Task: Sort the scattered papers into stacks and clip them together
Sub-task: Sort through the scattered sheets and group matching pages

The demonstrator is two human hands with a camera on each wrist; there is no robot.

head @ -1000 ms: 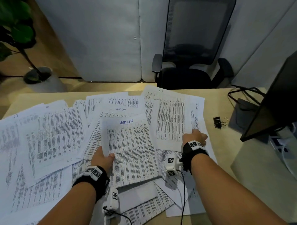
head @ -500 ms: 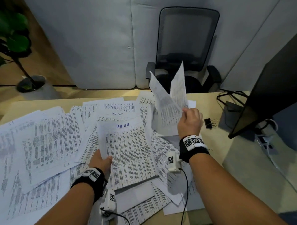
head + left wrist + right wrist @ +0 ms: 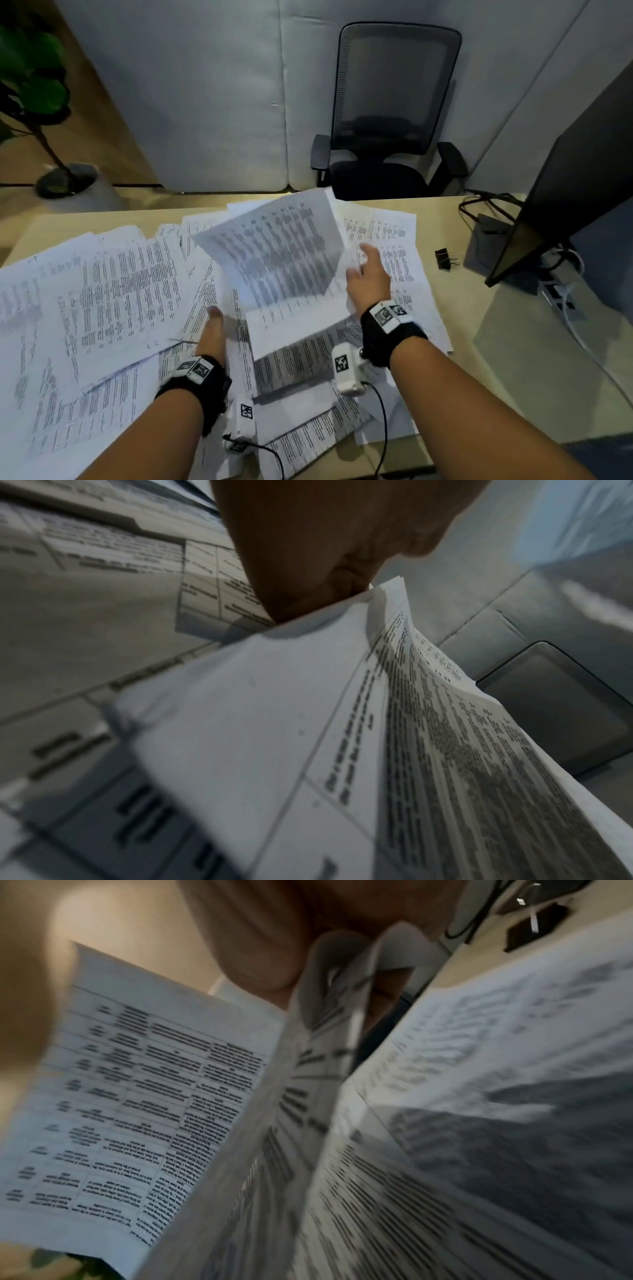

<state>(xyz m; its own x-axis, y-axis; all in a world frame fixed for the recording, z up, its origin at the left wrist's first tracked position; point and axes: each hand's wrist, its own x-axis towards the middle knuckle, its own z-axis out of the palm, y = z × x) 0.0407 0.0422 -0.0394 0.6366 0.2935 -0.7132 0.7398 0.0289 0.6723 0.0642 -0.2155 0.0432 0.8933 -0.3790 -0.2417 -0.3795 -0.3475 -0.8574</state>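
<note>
A light wooden table (image 3: 455,308) carries a wide scatter of printed papers (image 3: 113,294) overlapping across its left and middle. Right of the papers, apart from them, lies 1 black binder clip (image 3: 445,259). Further right of the clip stand a dark monitor (image 3: 561,212) and black cables (image 3: 486,205).

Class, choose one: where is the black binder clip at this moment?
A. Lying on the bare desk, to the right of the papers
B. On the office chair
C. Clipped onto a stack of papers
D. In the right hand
A: the binder clip lies alone on the desk, right of the papers, apart from the right hand.
</note>
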